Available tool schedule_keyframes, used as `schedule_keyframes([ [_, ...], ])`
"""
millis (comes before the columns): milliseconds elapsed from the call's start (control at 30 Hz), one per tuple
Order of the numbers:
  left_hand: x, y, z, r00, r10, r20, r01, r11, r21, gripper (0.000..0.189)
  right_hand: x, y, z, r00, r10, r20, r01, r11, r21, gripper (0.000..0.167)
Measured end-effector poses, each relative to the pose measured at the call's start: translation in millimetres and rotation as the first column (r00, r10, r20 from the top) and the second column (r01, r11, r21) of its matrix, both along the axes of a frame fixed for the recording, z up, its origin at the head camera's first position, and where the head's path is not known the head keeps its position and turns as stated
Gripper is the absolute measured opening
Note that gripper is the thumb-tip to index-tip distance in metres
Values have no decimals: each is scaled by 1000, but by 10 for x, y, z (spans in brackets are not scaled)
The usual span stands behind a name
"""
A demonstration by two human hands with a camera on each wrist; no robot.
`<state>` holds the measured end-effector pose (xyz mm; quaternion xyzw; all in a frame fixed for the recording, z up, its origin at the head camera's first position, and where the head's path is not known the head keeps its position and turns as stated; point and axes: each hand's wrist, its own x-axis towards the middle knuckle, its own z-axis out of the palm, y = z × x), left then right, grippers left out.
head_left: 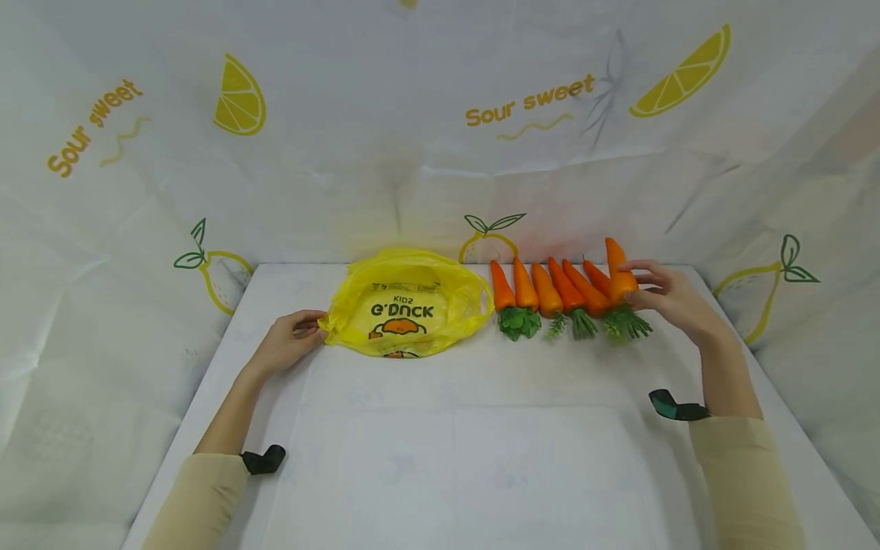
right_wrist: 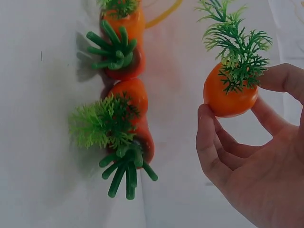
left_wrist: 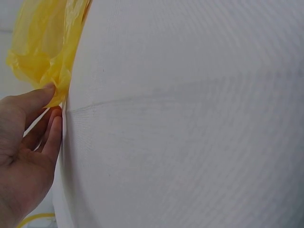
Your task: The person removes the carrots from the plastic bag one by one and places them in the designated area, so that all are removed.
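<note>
A yellow plastic bag (head_left: 406,305) with an upside-down duck print lies at the back of the table, its mouth spread. My left hand (head_left: 287,341) pinches the bag's left edge between thumb and fingers; the left wrist view shows the bag's thin corner (left_wrist: 57,90) in that pinch. At the right, my right hand (head_left: 677,302) grips a carrot (head_left: 619,279) around its thick end. In the right wrist view this carrot (right_wrist: 228,97), with feathery green leaves, is held up apart from the others. Several more carrots (head_left: 546,290) lie in a row between bag and right hand, green tops facing me.
The white table (head_left: 447,458) meets a pale cloth backdrop (head_left: 371,153) printed with lemons and words, just behind the bag and carrots. Cloth also rises at both sides. Dark straps (head_left: 677,406) sit on the wrists.
</note>
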<state>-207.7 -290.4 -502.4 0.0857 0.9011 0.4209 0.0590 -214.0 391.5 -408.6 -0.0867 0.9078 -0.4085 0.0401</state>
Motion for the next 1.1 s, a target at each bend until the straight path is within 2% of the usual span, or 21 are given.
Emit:
schedule_keyframes([
  [267, 15, 16, 26, 1000, 3, -5, -3, 1000, 7, 50, -148, 327, -93, 997, -52, 56, 54, 998, -40, 47],
  [433, 26, 22, 56, 1000, -11, -8, 11, 1000, 13, 50, -202, 477, -146, 986, -92, 137, 94, 996, -3, 52],
  [700, 28, 18, 43, 1000, -4, 0, 4, 1000, 14, 51, -251, 568, -213, 963, -113, 245, 96, 992, 82, 57],
  [867, 24, 14, 33, 1000, -1, -7, 1, 1000, 11, 51, -268, 588, -255, 949, -136, 285, 102, 986, 129, 57],
  [1100, 33, 17, 43, 1000, -3, -4, 4, 1000, 17, 50, -274, 605, -345, 936, -155, 317, 129, 986, 102, 57],
])
